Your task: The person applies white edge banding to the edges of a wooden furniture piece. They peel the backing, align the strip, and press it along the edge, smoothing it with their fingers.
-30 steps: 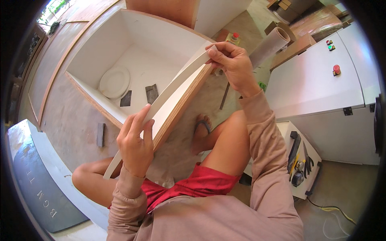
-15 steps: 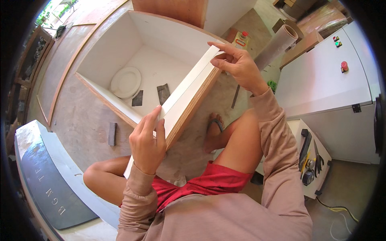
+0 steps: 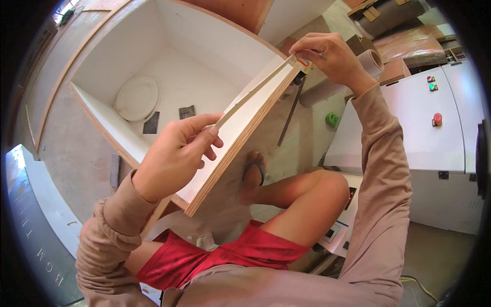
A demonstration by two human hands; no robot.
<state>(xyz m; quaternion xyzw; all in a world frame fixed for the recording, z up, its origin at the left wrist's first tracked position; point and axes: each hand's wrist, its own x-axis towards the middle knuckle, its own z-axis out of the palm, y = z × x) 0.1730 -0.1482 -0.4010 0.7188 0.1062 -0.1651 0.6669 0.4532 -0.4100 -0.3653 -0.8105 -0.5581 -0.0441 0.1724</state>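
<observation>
A white-faced plywood board (image 3: 240, 130) slants from my lap up to the right. A thin pale edge strip (image 3: 253, 94) lies along its upper edge. My left hand (image 3: 176, 153) pinches the lower end of the strip against the board. My right hand (image 3: 327, 56) holds the strip's far end at the board's top corner, next to a small orange-marked object I cannot identify.
An open white cabinet box (image 3: 102, 128) lies on the floor behind the board, with a round white disc (image 3: 137, 98) and dark pieces (image 3: 187, 111) inside. A white machine with coloured buttons (image 3: 434, 120) stands at right. Rolls of material (image 3: 368, 61) and a green roll (image 3: 332, 119) lie beyond.
The board and both hands appear larger and higher in view. My right hand has shifted to the board's top corner; my left hand now pinches the strip on the board's face.
</observation>
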